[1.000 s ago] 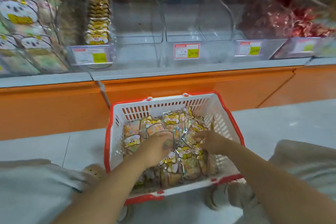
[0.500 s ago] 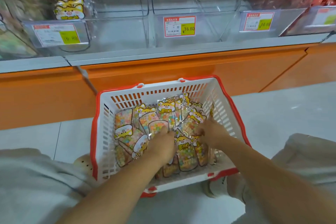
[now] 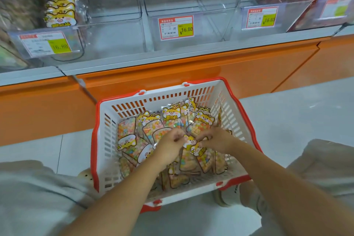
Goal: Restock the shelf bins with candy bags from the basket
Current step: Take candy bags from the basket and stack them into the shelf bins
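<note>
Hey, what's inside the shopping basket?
A loose pile of candy bags fills the basket; the left hand and right hand grip bags near the middle. Anything beneath the pile is covered.

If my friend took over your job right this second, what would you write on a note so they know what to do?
Left hand: down in the basket, fingers curled on the top bag.
Right hand: pinches the same bag from the other side.
Candy bags: a heap in the basket, which sits on the floor in front of the shelf.
Done: a row of matching bags already stands in the left bin.
Left: lift this bag out and put it on the shelf, then go on with the rest. The clear bins beside that row show no bags.
</note>
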`<state>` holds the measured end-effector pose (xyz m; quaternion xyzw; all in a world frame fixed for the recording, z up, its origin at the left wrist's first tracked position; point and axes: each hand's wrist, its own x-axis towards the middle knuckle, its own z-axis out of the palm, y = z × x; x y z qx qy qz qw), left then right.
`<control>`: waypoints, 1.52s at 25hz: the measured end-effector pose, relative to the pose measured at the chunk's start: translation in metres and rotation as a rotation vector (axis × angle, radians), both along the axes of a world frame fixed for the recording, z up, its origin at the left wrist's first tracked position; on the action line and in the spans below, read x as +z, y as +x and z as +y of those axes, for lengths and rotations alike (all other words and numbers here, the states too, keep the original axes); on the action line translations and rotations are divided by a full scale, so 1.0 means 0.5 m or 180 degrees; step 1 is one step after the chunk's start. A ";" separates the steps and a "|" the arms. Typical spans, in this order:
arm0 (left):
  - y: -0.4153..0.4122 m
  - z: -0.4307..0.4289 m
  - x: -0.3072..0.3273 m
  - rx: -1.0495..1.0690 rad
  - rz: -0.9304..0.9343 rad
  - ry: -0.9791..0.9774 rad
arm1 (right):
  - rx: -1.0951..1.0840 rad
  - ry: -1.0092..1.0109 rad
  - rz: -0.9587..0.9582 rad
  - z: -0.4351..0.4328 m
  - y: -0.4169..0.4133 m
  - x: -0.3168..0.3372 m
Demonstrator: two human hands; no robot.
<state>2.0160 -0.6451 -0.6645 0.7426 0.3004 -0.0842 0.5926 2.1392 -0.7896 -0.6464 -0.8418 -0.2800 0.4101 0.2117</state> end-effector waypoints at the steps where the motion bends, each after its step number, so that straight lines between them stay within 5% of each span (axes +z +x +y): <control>1: 0.002 0.007 0.009 0.0371 -0.0040 -0.0503 | -0.0240 0.0191 0.0085 0.002 -0.001 0.004; 5: 0.005 0.020 0.023 0.1234 -0.0017 -0.2098 | -0.0902 0.0676 0.0261 0.023 -0.006 0.018; 12: -0.013 0.019 0.008 0.1291 0.0089 -0.2056 | -0.1960 0.0947 0.0528 0.078 -0.033 -0.014; 16: -0.031 0.061 -0.021 0.1756 -0.0087 -0.1977 | -0.2403 0.0239 -0.0499 0.073 -0.006 -0.058; 19: -0.048 0.080 -0.003 0.1936 0.0093 -0.2021 | -0.2241 -0.0024 -0.0406 0.089 -0.009 -0.094; 23: -0.074 0.096 -0.005 0.2032 0.0217 -0.2208 | -0.2900 0.0153 -0.0347 0.116 -0.012 -0.093; 26: -0.086 0.110 -0.002 0.2195 0.0239 -0.2392 | -0.2587 0.0295 -0.0144 0.131 -0.017 -0.071; 30: -0.087 0.138 -0.006 0.2273 -0.0038 -0.2497 | -0.2679 0.1445 0.0000 0.152 -0.009 -0.032; 32: -0.086 0.147 -0.013 0.2247 -0.0098 -0.2521 | -0.2733 0.1764 0.0533 0.153 0.004 0.007; 35: -0.087 0.151 -0.024 0.1985 -0.0105 -0.2501 | -0.1763 0.1446 0.1367 0.172 -0.042 0.049; 38: -0.094 0.143 -0.010 0.1801 -0.0050 -0.2289 | -0.1290 0.1238 0.1000 0.205 -0.095 0.029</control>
